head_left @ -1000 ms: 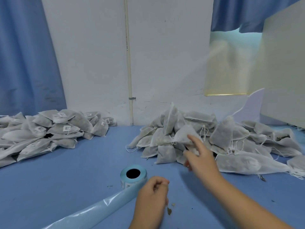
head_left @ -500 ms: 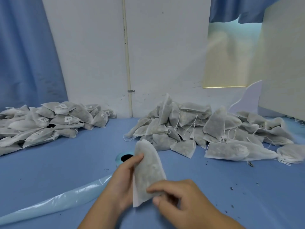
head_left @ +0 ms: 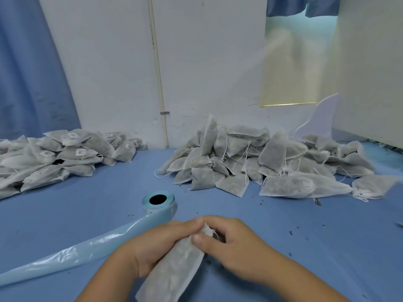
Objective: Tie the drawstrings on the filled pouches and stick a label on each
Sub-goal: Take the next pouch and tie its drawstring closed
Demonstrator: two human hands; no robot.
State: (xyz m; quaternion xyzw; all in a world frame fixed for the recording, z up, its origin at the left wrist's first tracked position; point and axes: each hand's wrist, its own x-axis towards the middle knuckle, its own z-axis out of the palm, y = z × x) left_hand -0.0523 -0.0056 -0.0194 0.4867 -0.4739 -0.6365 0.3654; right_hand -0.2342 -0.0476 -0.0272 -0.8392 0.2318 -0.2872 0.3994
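Note:
A filled white mesh pouch (head_left: 174, 269) lies between my hands, its gathered mouth pointing away from me. My left hand (head_left: 159, 245) grips the pouch from the left, near its neck. My right hand (head_left: 231, 243) pinches the bunched mouth of the pouch from the right. A pile of unlabelled pouches (head_left: 261, 162) with loose drawstrings lies behind, centre right. On the far left sits a pile of labelled pouches (head_left: 54, 158). The blue label roll (head_left: 159, 202) stands just beyond my hands.
A long strip of shiny blue backing paper (head_left: 65, 256) trails from the roll toward the lower left. Blue cloth (head_left: 327, 236) covers the table, dotted with dark crumbs. A white wall (head_left: 207, 62) and a blue curtain (head_left: 28, 73) close off the back.
My right hand took a pouch from the centre-right pile and brought it close. Both hands now hold it low, with its mouth bunched together.

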